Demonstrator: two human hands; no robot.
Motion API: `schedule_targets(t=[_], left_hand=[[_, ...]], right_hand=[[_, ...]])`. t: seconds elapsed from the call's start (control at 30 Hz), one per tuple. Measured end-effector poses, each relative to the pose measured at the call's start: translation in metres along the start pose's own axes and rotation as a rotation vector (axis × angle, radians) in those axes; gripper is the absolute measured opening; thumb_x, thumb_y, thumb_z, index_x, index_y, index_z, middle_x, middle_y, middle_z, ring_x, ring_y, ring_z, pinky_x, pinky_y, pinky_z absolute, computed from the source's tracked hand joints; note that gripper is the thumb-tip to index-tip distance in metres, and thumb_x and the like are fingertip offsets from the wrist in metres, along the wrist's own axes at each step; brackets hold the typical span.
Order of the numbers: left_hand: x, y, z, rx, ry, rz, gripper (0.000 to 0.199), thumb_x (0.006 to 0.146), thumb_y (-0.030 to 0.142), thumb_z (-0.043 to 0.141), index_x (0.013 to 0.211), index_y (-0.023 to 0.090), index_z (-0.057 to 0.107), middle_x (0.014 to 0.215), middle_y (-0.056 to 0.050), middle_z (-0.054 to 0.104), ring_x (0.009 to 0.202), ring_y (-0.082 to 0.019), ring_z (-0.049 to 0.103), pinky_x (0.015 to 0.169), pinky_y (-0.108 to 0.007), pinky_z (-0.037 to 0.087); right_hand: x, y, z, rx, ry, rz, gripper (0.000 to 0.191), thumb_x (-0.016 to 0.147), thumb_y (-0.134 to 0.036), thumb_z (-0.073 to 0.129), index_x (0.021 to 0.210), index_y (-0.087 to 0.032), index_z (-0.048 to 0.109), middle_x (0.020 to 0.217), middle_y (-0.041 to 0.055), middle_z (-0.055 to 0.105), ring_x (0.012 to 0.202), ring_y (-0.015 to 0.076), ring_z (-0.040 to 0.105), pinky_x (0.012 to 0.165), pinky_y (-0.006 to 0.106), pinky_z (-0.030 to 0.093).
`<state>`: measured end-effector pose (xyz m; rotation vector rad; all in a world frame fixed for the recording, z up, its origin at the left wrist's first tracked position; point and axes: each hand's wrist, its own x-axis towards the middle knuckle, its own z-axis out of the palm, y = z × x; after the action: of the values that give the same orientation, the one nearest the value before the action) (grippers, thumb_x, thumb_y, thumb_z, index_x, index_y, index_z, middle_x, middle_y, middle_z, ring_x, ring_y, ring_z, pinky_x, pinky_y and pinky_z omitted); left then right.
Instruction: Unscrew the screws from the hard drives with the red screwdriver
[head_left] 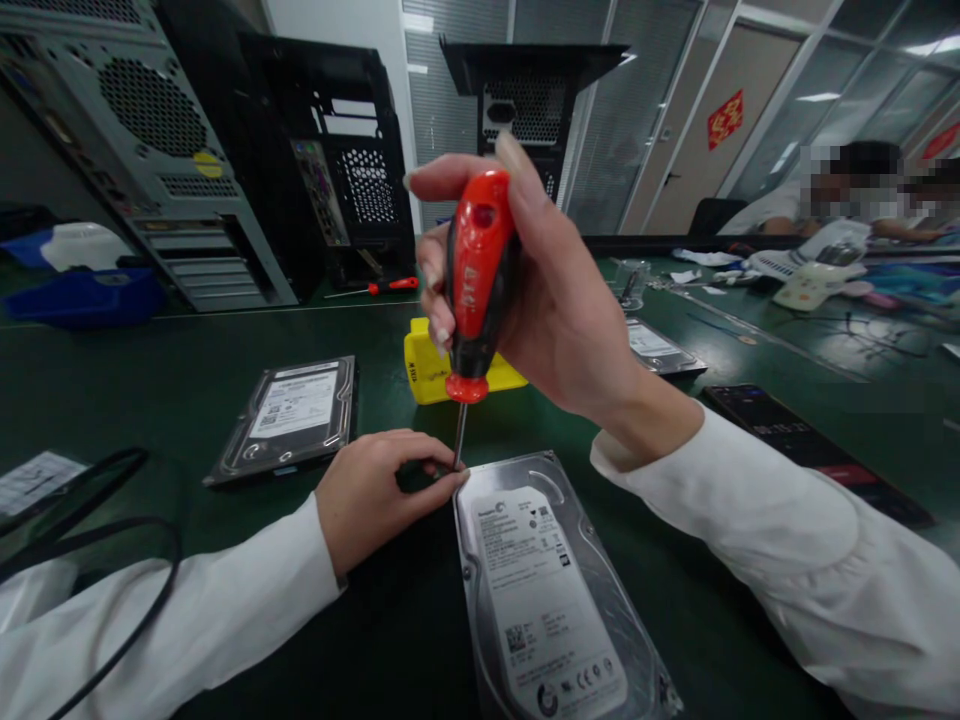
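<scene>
A red and black screwdriver [480, 280] stands nearly upright in my right hand [555, 290], whose fingers are wrapped round its handle. Its metal shaft points down at the far left corner of a silver hard drive [547, 600] that lies label up on the table. At that corner my left hand [390, 485] is closed in a pinch, thumb and forefinger right at the screwdriver's tip and touching the drive's edge. Whatever sits between those fingertips is hidden. Behind my right hand, a yellow plastic piece [429, 372] lies partly covered.
Other hard drives lie left [296, 410] and right [660, 345] on the green table. A phone [810, 450] rests at the right. Computer cases [150, 120] stand behind, with a second screwdriver [390, 286] before them. Black cables [161, 525] loop over my left sleeve. People sit far right.
</scene>
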<state>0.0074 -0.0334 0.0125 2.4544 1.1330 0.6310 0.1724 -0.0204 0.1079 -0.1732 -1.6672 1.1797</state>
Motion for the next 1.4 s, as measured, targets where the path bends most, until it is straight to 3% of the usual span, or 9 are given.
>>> schedule_targets(t=[0.13,0.37,0.5,0.63,0.73,0.9,1.23,1.4], left_hand=[[-0.001,0.000,0.001,-0.019,-0.005,-0.004,0.016,0.079,0.034,0.059,0.081,0.021,0.068,0.079,-0.001,0.068,0.071,-0.016,0.061,0.067,-0.026,0.048],[0.000,0.000,0.000,0.010,-0.034,-0.025,0.018,0.079,0.035,0.057,0.084,0.023,0.068,0.082,0.000,0.068,0.076,-0.018,0.061,0.071,-0.029,0.048],[0.000,-0.005,0.001,0.002,-0.065,-0.023,0.018,0.080,0.037,0.056,0.086,0.024,0.067,0.085,0.000,0.068,0.077,-0.018,0.061,0.072,-0.030,0.047],[0.000,-0.009,0.002,0.041,-0.045,0.003,0.020,0.080,0.041,0.056,0.085,0.025,0.067,0.085,0.001,0.069,0.078,-0.020,0.061,0.072,-0.034,0.044],[0.000,-0.008,0.001,0.079,-0.045,0.039,0.020,0.079,0.043,0.057,0.085,0.026,0.066,0.087,0.002,0.070,0.079,-0.021,0.061,0.074,-0.037,0.040],[0.000,-0.003,0.001,0.072,-0.016,0.069,0.018,0.081,0.041,0.057,0.086,0.026,0.064,0.088,0.002,0.069,0.083,-0.021,0.061,0.078,-0.037,0.037],[-0.001,-0.004,0.001,0.036,-0.008,0.116,0.017,0.081,0.037,0.056,0.090,0.026,0.066,0.098,0.000,0.066,0.093,-0.023,0.056,0.080,-0.037,0.037],[-0.001,-0.004,0.001,0.028,-0.035,0.116,0.016,0.082,0.036,0.056,0.091,0.027,0.065,0.098,0.000,0.066,0.093,-0.023,0.056,0.080,-0.037,0.037]], right_hand=[[0.000,-0.003,-0.001,0.048,0.023,0.093,0.025,0.092,-0.037,0.030,0.094,-0.025,0.051,0.079,-0.0008,0.044,0.066,0.0090,0.049,0.066,0.022,0.047],[0.003,0.007,-0.009,0.192,0.113,0.041,0.008,0.089,-0.028,0.045,0.088,-0.020,0.042,0.088,-0.0014,0.052,0.073,0.0084,0.058,0.073,0.025,0.051],[0.003,0.013,-0.004,0.179,0.127,-0.040,0.021,0.082,-0.033,0.055,0.089,-0.022,0.039,0.078,-0.0036,0.054,0.057,0.0063,0.052,0.051,0.018,0.044],[0.002,0.012,0.001,0.192,0.161,-0.053,0.021,0.088,-0.043,0.040,0.094,-0.023,0.041,0.064,-0.0054,0.043,0.047,0.0054,0.041,0.046,0.019,0.036],[0.002,0.008,0.001,0.200,0.079,-0.035,0.038,0.089,-0.053,0.027,0.098,-0.022,0.048,0.064,-0.0030,0.042,0.049,0.0075,0.042,0.047,0.022,0.035],[0.003,0.007,-0.001,0.222,0.096,0.010,0.037,0.087,-0.055,0.034,0.089,-0.021,0.050,0.065,-0.0028,0.042,0.050,0.0077,0.042,0.049,0.022,0.035],[0.006,0.008,-0.005,0.221,0.124,0.001,0.016,0.086,-0.034,0.046,0.082,-0.019,0.042,0.081,-0.0022,0.056,0.065,0.0083,0.060,0.062,0.022,0.052],[0.001,0.002,0.003,0.162,0.122,0.009,0.007,0.086,-0.027,0.045,0.084,-0.021,0.041,0.068,-0.0062,0.052,0.052,0.0055,0.050,0.052,0.018,0.044]])
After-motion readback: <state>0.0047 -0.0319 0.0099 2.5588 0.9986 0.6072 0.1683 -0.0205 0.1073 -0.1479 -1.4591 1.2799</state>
